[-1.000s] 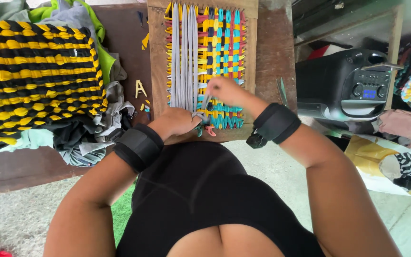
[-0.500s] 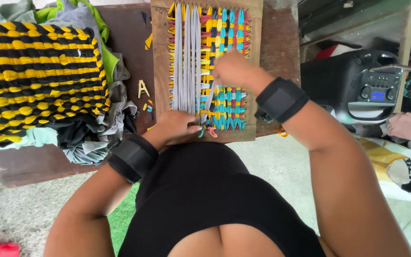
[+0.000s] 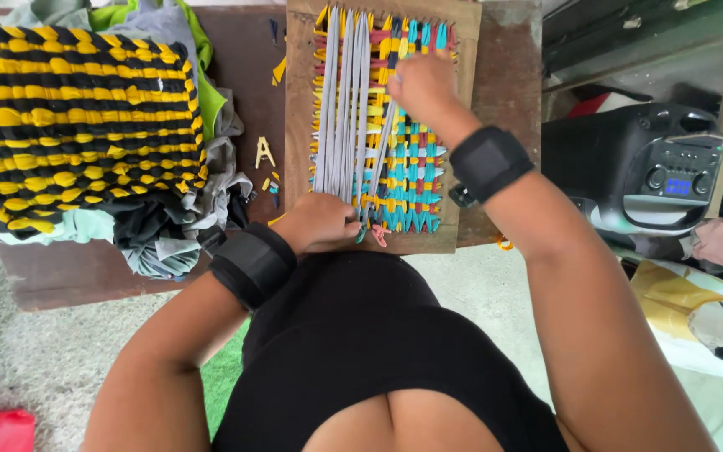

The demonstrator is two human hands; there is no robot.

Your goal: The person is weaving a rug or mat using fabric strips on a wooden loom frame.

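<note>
Grey strip (image 3: 381, 155): soft, light, stretchy cloth. Right hand (image 3: 422, 85) pinches its upper end; left hand (image 3: 321, 222) pins its lower end closed at the loom (image 3: 298, 125) edge.

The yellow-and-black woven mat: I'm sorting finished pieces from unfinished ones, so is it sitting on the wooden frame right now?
No, the yellow-and-black woven mat lies on a cloth pile left of the wooden frame, apart from it.

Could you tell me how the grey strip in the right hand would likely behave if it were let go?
The grey strip looks like soft cloth, so probably floppy and light. Stretched between right hand and left hand, it would likely slacken.
</note>
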